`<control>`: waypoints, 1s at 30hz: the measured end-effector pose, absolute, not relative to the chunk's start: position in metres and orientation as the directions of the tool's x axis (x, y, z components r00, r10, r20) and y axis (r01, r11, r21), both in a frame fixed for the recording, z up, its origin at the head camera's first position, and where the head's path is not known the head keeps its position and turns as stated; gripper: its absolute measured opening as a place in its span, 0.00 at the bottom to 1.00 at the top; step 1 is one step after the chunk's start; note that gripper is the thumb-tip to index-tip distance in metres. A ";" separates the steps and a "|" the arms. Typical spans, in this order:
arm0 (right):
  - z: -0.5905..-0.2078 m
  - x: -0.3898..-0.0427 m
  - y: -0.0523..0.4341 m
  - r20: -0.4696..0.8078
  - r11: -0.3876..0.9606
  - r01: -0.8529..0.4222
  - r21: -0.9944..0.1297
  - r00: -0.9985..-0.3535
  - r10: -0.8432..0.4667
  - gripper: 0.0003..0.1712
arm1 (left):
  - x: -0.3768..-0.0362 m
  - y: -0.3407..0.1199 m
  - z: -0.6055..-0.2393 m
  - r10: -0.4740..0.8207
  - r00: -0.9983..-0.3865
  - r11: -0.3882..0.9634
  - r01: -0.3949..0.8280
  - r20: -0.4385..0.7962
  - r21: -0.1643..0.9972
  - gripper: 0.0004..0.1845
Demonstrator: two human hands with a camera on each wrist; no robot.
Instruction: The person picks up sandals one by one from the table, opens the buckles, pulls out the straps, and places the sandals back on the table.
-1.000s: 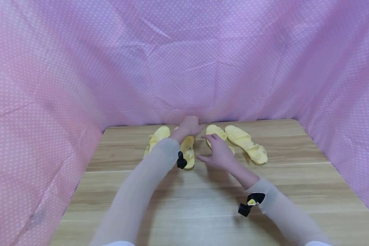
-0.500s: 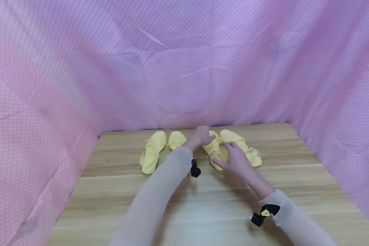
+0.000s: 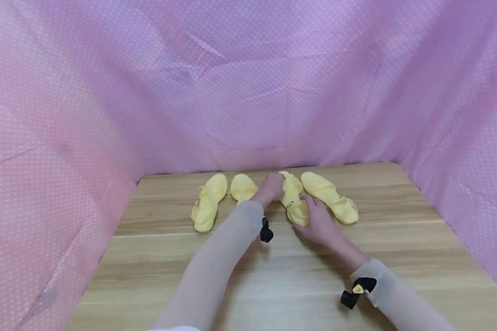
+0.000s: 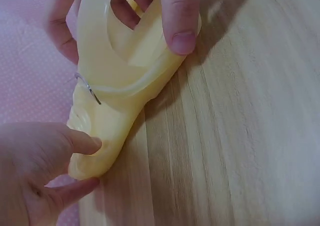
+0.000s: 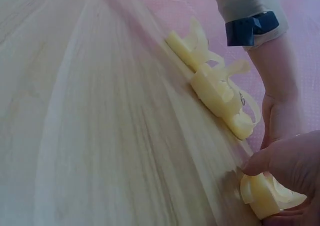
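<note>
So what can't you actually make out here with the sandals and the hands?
- Head view: second sandal is half hidden by the left sleeve.
- Head view: held sandal is covered at both ends by the left hand and right hand.
- Left wrist view: the sandal's toe end is cut off by the top edge.
- Right wrist view: the right hand is cropped at the corner.

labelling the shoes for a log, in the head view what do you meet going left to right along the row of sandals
Leftmost yellow sandal → second yellow sandal → left hand → held yellow sandal, with the right hand at its near end → rightmost yellow sandal.
</note>
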State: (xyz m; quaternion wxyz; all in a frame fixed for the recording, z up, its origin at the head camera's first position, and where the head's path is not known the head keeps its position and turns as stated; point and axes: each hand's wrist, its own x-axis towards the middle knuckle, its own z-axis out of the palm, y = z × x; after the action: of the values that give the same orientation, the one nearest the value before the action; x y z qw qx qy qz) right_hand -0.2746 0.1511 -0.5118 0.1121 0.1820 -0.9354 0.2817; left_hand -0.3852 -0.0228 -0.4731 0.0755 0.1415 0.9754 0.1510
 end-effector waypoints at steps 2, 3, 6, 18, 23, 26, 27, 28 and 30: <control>-0.510 -0.275 0.152 0.320 0.767 -0.416 -0.489 -0.903 -0.286 0.48 | -0.384 -0.024 -0.469 0.288 -0.951 0.914 0.240 -0.108 0.328 0.29; -0.508 -0.276 0.153 0.316 0.761 -0.421 -0.494 -0.902 -0.294 0.48 | -0.383 -0.025 -0.467 0.280 -0.954 0.914 0.231 -0.108 0.333 0.29; -0.498 -0.276 0.154 0.280 0.746 -0.410 -0.525 -0.911 -0.303 0.48 | -0.381 -0.030 -0.459 0.266 -0.959 0.908 0.214 -0.101 0.359 0.31; -0.455 -0.253 0.157 0.351 0.666 -0.571 -0.479 -0.821 -0.451 0.48 | -0.328 -0.075 -0.410 0.196 -0.981 0.938 0.185 -0.008 0.295 0.33; -0.443 -0.231 0.157 0.376 0.608 -0.634 -0.478 -0.773 -0.511 0.47 | -0.295 -0.099 -0.400 0.229 -0.970 0.915 0.245 0.087 0.321 0.32; -0.437 -0.219 0.156 0.384 0.579 -0.664 -0.473 -0.747 -0.543 0.47 | -0.277 -0.111 -0.400 0.268 -0.949 0.885 0.310 0.163 0.348 0.30; -0.436 -0.214 0.155 0.382 0.575 -0.670 -0.470 -0.742 -0.552 0.47 | -0.271 -0.114 -0.400 0.276 -0.942 0.874 0.329 0.192 0.358 0.30; -0.434 -0.211 0.154 0.376 0.573 -0.671 -0.470 -0.740 -0.558 0.47 | -0.264 -0.117 -0.401 0.279 -0.936 0.863 0.342 0.213 0.372 0.30; -0.434 -0.204 0.151 0.363 0.570 -0.673 -0.471 -0.737 -0.570 0.47 | -0.253 -0.123 -0.401 0.280 -0.927 0.844 0.362 0.250 0.396 0.29</control>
State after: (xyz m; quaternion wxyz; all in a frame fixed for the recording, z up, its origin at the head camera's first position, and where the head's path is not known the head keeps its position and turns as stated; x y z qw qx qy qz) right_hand -0.2042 0.1510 -0.4336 0.0854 0.3525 -0.8818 0.3015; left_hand -0.2527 -0.1228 -0.4010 -0.0917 0.1680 0.9558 0.2232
